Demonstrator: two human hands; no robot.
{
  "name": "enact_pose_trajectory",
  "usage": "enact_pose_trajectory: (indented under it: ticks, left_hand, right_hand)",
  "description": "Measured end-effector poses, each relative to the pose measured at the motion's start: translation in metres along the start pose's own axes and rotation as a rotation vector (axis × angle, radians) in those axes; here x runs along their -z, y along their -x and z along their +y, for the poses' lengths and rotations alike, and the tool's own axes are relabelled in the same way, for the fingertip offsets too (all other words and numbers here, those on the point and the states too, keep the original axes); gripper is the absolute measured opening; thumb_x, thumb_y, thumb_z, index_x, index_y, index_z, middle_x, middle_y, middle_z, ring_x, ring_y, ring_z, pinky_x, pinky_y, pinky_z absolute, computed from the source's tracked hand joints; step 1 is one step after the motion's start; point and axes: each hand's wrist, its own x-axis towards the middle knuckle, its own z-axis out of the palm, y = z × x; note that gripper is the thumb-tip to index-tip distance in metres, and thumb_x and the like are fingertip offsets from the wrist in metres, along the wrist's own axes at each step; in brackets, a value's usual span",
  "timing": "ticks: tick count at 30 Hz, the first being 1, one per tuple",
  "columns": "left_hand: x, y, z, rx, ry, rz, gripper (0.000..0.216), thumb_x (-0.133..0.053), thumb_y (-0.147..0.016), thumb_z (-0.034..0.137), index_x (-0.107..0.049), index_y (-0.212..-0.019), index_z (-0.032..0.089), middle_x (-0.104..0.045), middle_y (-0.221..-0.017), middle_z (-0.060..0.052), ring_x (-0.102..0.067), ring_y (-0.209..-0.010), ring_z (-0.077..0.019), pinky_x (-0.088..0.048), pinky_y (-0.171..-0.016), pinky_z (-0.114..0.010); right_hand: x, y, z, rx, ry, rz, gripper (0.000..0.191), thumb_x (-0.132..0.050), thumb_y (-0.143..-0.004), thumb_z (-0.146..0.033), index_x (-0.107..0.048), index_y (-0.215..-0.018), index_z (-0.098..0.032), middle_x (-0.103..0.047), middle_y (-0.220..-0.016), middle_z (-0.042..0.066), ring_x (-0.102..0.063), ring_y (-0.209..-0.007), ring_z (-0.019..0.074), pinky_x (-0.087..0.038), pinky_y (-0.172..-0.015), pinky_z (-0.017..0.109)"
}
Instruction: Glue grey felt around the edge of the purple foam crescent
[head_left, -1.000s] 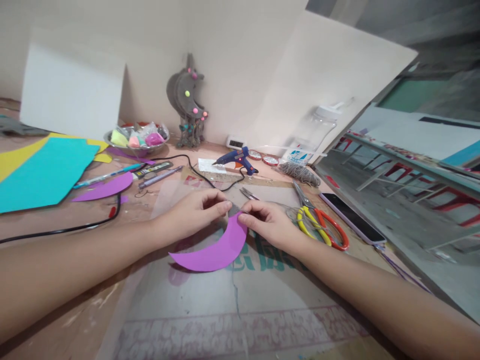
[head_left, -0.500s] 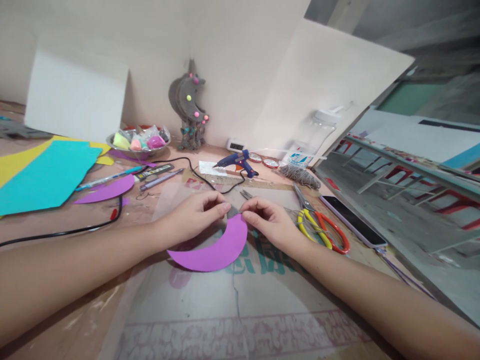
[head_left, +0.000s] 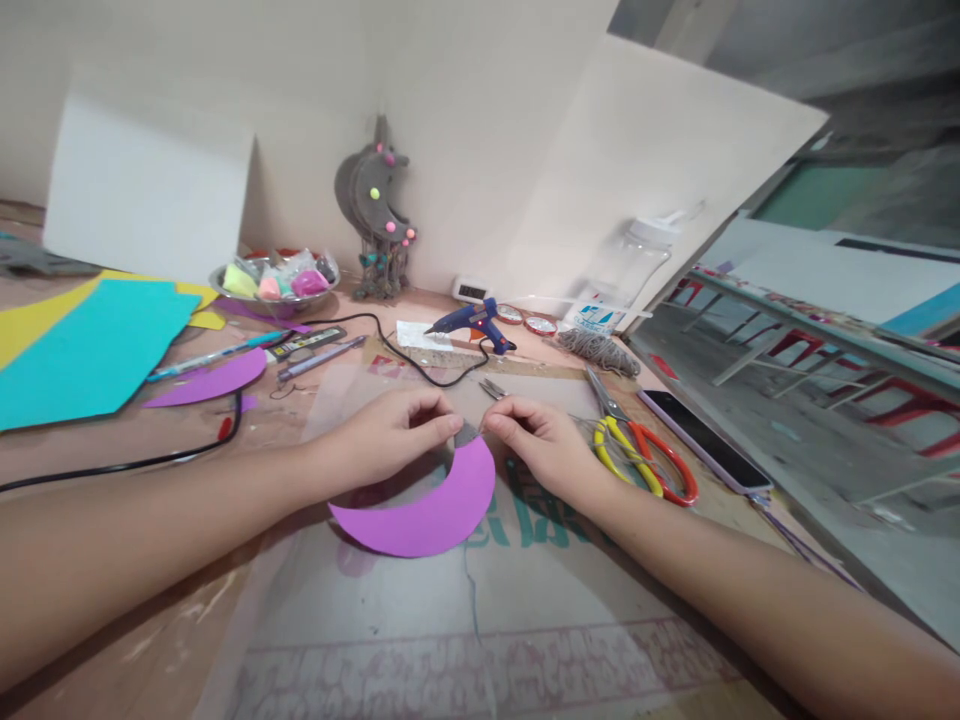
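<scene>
Compared with the frame half a second earlier, we find the purple crescent (head_left: pixel 431 505) lying slightly lower and nearer on the mat, its lower horn shifted a little leftward; both hands have stayed at its upper horn. We see the left hand (head_left: pixel 390 440) with fingers narrowed to a pinch on a small grey tip at that horn, and the right hand (head_left: pixel 536 445) pinching the same spot from the opposite side, fingertips nearly meeting. We note that the crescent is a flat cut of purple sheet, its curved outer edge facing us, resting on the translucent mat (head_left: pixel 465 610) over printed cardboard. Scissors (head_left: pixel 637 450) with yellow and red handles lie just beside the right hand, and a blue glue gun (head_left: pixel 472 322) sits farther back
</scene>
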Motion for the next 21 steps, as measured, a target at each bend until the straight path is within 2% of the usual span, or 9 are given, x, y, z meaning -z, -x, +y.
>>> enact_pose_trajectory:
  ticks: [8, 12, 16, 19, 21]
  left_hand:
    - [0.0, 0.0, -0.001, 0.009, 0.026, -0.009, 0.024, -0.046, -0.086, 0.036, -0.053, -0.072, 0.017, -0.051, -0.062, 0.003, -0.044, -0.052, -0.0094, -0.033, -0.049, -0.02]
    - [-0.001, 0.0, -0.003, -0.001, 0.052, -0.004, 0.023, -0.046, -0.086, 0.035, -0.053, -0.073, 0.017, -0.051, -0.063, 0.003, -0.044, -0.053, -0.0092, -0.033, -0.05, -0.02]
    - [-0.002, 0.0, -0.003, -0.001, 0.063, 0.022, 0.024, -0.046, -0.086, 0.035, -0.053, -0.072, 0.017, -0.053, -0.064, 0.003, -0.047, -0.058, -0.0104, -0.036, -0.054, -0.021]
    - [-0.001, -0.001, -0.003, 0.017, 0.061, 0.041, 0.025, -0.045, -0.087, 0.036, -0.053, -0.073, 0.017, -0.055, -0.065, 0.002, -0.048, -0.058, -0.0107, -0.037, -0.055, -0.022]
    - [-0.001, -0.001, -0.004, 0.016, 0.053, 0.047, 0.025, -0.046, -0.087, 0.036, -0.053, -0.073, 0.016, -0.055, -0.066, 0.002, -0.048, -0.058, -0.0107, -0.037, -0.055, -0.022]
  right_hand:
    - [0.0, 0.0, -0.003, 0.03, 0.055, 0.007, 0.023, -0.053, -0.085, -0.038, -0.062, -0.076, -0.02, -0.055, -0.06, -0.002, -0.048, -0.055, 0.011, -0.039, -0.052, 0.023]
    - [0.002, -0.002, -0.003, 0.066, 0.043, 0.038, 0.026, -0.049, -0.087, -0.039, -0.066, -0.086, -0.019, -0.062, -0.083, 0.002, -0.044, -0.053, 0.0074, -0.037, -0.051, 0.023]
    - [0.004, 0.0, -0.005, 0.048, -0.151, 0.047, 0.029, -0.049, -0.088, -0.04, -0.058, -0.108, -0.022, -0.061, -0.105, 0.004, -0.038, -0.048, 0.0043, -0.036, -0.046, 0.022]
    - [0.002, 0.004, -0.011, 0.027, -0.229, -0.009, 0.029, -0.054, -0.085, -0.037, -0.054, -0.11, -0.023, -0.059, -0.112, 0.005, -0.038, -0.046, 0.0028, -0.033, -0.041, 0.021]
    - [-0.001, 0.006, -0.014, -0.003, -0.243, -0.061, 0.03, -0.057, -0.083, -0.033, -0.052, -0.11, -0.024, -0.059, -0.11, 0.004, -0.039, -0.045, 0.0023, -0.032, -0.039, 0.019]
